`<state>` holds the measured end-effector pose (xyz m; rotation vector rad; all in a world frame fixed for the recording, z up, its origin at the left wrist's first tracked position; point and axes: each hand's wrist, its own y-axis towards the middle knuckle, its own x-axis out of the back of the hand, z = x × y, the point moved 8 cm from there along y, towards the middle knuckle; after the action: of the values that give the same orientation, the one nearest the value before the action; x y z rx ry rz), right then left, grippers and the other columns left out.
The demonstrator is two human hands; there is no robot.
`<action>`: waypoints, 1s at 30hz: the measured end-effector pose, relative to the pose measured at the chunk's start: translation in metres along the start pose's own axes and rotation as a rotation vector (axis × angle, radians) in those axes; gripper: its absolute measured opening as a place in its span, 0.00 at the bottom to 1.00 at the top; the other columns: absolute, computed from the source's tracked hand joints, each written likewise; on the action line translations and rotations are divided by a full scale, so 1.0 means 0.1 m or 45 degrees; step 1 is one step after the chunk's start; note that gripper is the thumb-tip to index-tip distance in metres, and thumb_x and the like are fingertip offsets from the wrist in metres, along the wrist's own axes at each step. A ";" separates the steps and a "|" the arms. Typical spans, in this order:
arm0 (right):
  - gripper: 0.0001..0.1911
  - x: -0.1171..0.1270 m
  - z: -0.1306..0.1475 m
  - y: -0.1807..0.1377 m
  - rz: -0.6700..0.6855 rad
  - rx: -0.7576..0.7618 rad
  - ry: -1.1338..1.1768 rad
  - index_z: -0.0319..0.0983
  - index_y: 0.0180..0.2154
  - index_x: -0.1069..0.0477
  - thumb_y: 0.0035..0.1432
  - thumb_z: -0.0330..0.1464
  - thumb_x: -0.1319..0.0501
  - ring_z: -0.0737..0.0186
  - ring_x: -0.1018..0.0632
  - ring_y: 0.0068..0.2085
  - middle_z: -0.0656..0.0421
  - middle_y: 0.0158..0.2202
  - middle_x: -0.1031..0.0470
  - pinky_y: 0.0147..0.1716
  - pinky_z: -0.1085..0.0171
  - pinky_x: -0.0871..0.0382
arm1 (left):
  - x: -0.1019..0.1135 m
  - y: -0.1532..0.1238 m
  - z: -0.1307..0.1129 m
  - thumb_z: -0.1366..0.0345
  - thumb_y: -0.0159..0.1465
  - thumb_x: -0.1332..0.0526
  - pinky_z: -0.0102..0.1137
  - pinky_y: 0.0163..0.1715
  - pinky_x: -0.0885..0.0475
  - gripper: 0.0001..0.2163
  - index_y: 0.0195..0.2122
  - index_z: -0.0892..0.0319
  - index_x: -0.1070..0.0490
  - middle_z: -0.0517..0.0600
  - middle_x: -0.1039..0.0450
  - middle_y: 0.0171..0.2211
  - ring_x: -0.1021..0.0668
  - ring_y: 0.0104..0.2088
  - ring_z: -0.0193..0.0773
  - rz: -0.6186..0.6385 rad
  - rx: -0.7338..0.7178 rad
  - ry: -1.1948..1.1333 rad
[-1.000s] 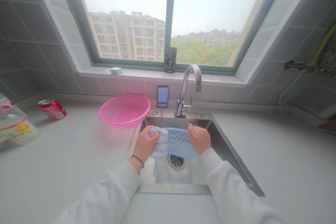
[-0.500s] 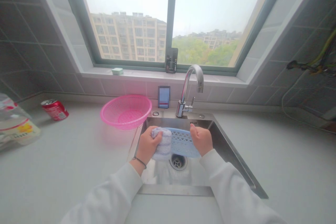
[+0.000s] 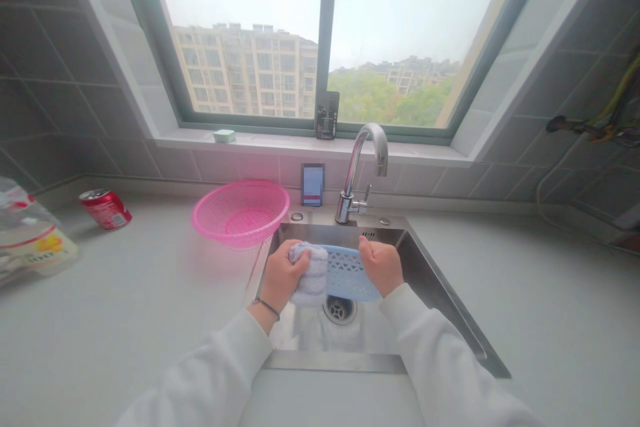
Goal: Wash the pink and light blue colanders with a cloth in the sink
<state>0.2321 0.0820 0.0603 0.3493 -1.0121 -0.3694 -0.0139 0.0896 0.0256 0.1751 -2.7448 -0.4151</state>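
Right hand [image 3: 381,267] over a stainless steel sink [image 3: 423,267], closed on the edge of a blue plastic basket [image 3: 350,273], left hand [image 3: 280,277] clenching a folded cloth [image 3: 310,275] against it, a slip toward the drain [image 3: 340,310] the likely risk with any slackened grip on slick plastic.

Left hand [image 3: 281,275] presses a folded white-and-blue cloth [image 3: 311,273] against a pale-blue perforated plastic basket [image 3: 346,273], gripped by right hand [image 3: 381,265] over a stainless-steel sink [image 3: 334,361]; pink mesh plastic colander [image 3: 240,212] at 11 o'clock.
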 end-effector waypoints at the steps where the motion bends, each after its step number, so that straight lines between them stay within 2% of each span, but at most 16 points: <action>1: 0.28 0.06 -0.07 0.02 -0.042 -0.025 0.063 0.42 0.15 0.53 0.65 0.47 0.57 0.66 0.43 0.20 0.62 0.15 0.47 0.24 0.62 0.55 | 0.04 0.03 0.03 0.56 0.60 0.39 0.33 0.36 0.28 0.13 0.39 0.59 0.25 0.50 0.21 0.33 0.21 0.34 0.42 -0.030 0.008 0.009; 5: 0.28 0.21 -0.28 0.04 -0.157 -0.114 0.174 0.43 0.16 0.56 0.63 0.49 0.55 0.67 0.45 0.19 0.64 0.15 0.53 0.23 0.62 0.55 | 0.08 0.06 0.06 0.54 0.60 0.40 0.33 0.36 0.28 0.14 0.39 0.59 0.26 0.51 0.21 0.33 0.21 0.34 0.43 -0.063 0.008 0.028; 11: 0.28 -0.05 -0.06 -0.01 0.020 -0.024 0.013 0.41 0.15 0.53 0.63 0.47 0.56 0.66 0.45 0.21 0.62 0.15 0.49 0.25 0.60 0.58 | -0.11 -0.07 0.02 0.54 0.60 0.39 0.33 0.35 0.29 0.15 0.40 0.59 0.25 0.50 0.21 0.32 0.21 0.33 0.42 0.064 0.036 -0.002; 15: 0.27 -0.05 -0.04 -0.01 0.022 -0.021 0.084 0.42 0.16 0.54 0.62 0.48 0.56 0.66 0.45 0.20 0.63 0.16 0.52 0.25 0.60 0.58 | -0.06 -0.02 0.07 0.54 0.59 0.40 0.34 0.36 0.29 0.15 0.39 0.60 0.25 0.51 0.21 0.32 0.21 0.34 0.43 0.021 0.044 -0.009; 20: 0.27 0.26 -0.41 0.03 -0.153 -0.199 0.303 0.43 0.17 0.56 0.61 0.51 0.53 0.67 0.46 0.20 0.64 0.16 0.53 0.23 0.62 0.55 | 0.13 0.12 0.17 0.53 0.58 0.41 0.35 0.37 0.29 0.15 0.37 0.60 0.25 0.52 0.21 0.32 0.21 0.34 0.44 -0.104 0.068 0.028; 24: 0.27 0.35 -0.61 0.03 -0.190 -0.313 0.371 0.44 0.17 0.55 0.60 0.52 0.53 0.67 0.45 0.20 0.64 0.15 0.52 0.23 0.62 0.54 | 0.15 0.12 0.17 0.54 0.59 0.40 0.35 0.37 0.29 0.15 0.38 0.60 0.25 0.51 0.22 0.32 0.22 0.34 0.43 -0.110 0.061 0.036; 30: 0.27 0.08 -0.31 0.02 -0.050 -0.142 0.267 0.43 0.15 0.55 0.60 0.50 0.54 0.67 0.46 0.20 0.64 0.15 0.54 0.24 0.61 0.57 | -0.07 -0.06 0.01 0.54 0.59 0.39 0.32 0.35 0.29 0.14 0.38 0.59 0.25 0.49 0.22 0.31 0.22 0.33 0.41 0.060 0.012 -0.044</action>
<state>0.2630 0.0834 0.0522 0.3007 -0.7768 -0.4139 -0.0079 0.0858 0.0205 0.1070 -2.7791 -0.3957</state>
